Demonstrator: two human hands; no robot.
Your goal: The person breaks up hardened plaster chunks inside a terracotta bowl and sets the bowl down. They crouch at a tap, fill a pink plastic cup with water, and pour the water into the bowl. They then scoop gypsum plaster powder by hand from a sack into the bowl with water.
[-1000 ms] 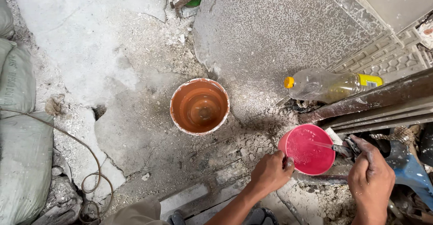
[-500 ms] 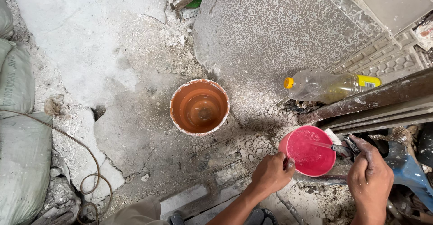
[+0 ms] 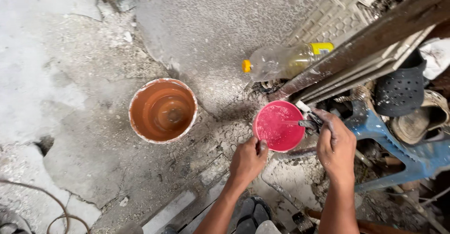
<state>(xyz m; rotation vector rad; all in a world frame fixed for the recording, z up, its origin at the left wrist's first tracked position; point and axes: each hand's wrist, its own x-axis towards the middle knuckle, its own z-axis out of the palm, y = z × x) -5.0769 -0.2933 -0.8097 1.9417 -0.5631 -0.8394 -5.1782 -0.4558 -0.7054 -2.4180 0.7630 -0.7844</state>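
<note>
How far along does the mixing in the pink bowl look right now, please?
Done: pink mix already fills the pink bowl. In hand: the left hand grips its rim while the right hand holds a tool dipped in it. Left: the orange bucket beside it stands untouched, and the bottle lies behind.

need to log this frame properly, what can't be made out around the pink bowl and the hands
Head view:
- Tool in the right hand: the fingers cover its handle, and its thin end sits in the pink bowl, so its kind is unclear.
- Left hand grip: only the thumb shows on the bowl's near rim; the fingers below are hidden.
- Orange bucket: a dark shape at its bottom is too murky to identify.
- Plastic bottle: its far end is behind a slanted plank.
</note>
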